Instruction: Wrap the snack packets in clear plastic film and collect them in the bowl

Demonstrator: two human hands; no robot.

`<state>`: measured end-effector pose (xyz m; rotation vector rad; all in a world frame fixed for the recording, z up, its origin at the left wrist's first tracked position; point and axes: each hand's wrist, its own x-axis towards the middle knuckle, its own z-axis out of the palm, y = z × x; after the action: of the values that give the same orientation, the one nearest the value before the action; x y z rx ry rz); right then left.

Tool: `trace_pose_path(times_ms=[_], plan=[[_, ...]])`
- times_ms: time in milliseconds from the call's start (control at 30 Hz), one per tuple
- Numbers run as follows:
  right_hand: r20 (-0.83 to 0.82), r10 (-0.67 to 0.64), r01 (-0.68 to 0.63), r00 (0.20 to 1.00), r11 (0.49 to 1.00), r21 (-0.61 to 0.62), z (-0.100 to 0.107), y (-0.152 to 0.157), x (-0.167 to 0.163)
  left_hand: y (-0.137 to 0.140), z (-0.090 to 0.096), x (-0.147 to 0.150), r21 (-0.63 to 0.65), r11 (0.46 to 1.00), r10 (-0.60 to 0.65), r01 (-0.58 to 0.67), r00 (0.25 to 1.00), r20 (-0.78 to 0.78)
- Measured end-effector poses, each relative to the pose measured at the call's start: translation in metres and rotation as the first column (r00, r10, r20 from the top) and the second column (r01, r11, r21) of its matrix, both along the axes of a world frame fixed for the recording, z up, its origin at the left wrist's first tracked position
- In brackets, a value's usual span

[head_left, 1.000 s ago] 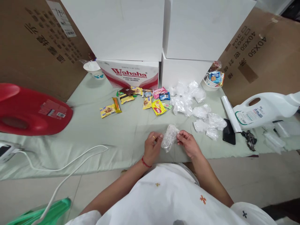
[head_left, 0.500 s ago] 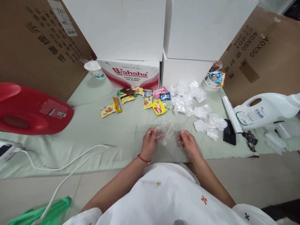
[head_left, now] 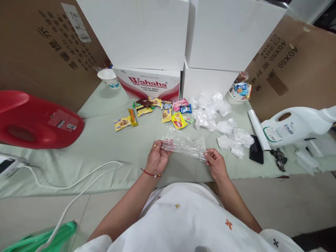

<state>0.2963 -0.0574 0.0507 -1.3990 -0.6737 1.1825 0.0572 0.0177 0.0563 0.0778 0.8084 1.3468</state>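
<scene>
Between my hands a crinkled sheet of clear plastic film (head_left: 185, 145) is stretched sideways above the table. My left hand (head_left: 158, 155) pinches its left edge with thumb and fingers. The right end is pinched in my right hand (head_left: 214, 161). Just beyond the film lie small wrapped snacks, among them a yellow packet (head_left: 179, 120), a blue packet (head_left: 186, 108) and a pink packet (head_left: 180, 104). Several crumpled clear plastic bundles (head_left: 206, 117) lie to the right of the snacks.
White boxes (head_left: 147, 35) stand stacked at the back, above a Wahaba-printed carton (head_left: 149, 84). Paper bowls (head_left: 109, 79) flank them. A red jug (head_left: 36, 120) and white cable (head_left: 78, 187) are left; a white jug (head_left: 294, 126), a white roll (head_left: 258, 129), a black phone-like object (head_left: 256, 150) and keys (head_left: 279, 159) are right.
My hands have moved apart, the left one further left. My right hand, apart from the film before, now grips its right end, and the bunched film is spread wide.
</scene>
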Motion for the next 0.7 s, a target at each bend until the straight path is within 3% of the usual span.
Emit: trace_pose_path(times_ms=[133, 200, 300, 400, 500, 600, 633, 700], plan=[[0.041, 0.120, -0.123, 0.992, 0.989, 0.079, 0.001, -0.013, 0.015, 0.003, 0.002, -0.007, -0.038, 0.999, -0.027, 0.031, 0.993, 0.112], [-0.046, 0.172, -0.165, 0.984, 0.977, 0.135, 0.003, -0.014, 0.019, 0.002, 0.005, -0.008, -0.033, 0.993, -0.104, 0.111, 0.981, 0.166], [-0.242, 0.162, -0.124, 0.957, 0.979, 0.163, 0.004, -0.003, 0.021, -0.001, 0.012, -0.009, -0.005, 0.972, -0.229, 0.235, 0.950, 0.214], [-0.305, 0.200, -0.150, 0.931, 0.972, 0.180, 0.002, 0.014, 0.015, -0.004, 0.018, -0.008, 0.026, 0.949, -0.313, 0.315, 0.929, 0.196], [-0.310, 0.395, -0.353, 0.865, 0.918, 0.182, 0.002, 0.025, 0.007, -0.005, 0.023, -0.011, 0.081, 0.915, -0.402, 0.396, 0.910, 0.095], [-0.261, 0.589, -0.573, 0.765, 0.807, 0.142, 0.003, 0.026, 0.004, -0.002, 0.025, -0.018, 0.112, 0.912, -0.398, 0.396, 0.918, -0.005], [-0.244, 0.612, -0.601, 0.752, 0.789, 0.124, 0.003, 0.025, 0.005, -0.001, 0.025, -0.022, 0.113, 0.922, -0.370, 0.369, 0.929, -0.013], [-0.231, 0.588, -0.585, 0.775, 0.806, 0.088, 0.003, 0.020, 0.009, 0.003, 0.025, -0.029, 0.107, 0.945, -0.311, 0.309, 0.950, 0.002]])
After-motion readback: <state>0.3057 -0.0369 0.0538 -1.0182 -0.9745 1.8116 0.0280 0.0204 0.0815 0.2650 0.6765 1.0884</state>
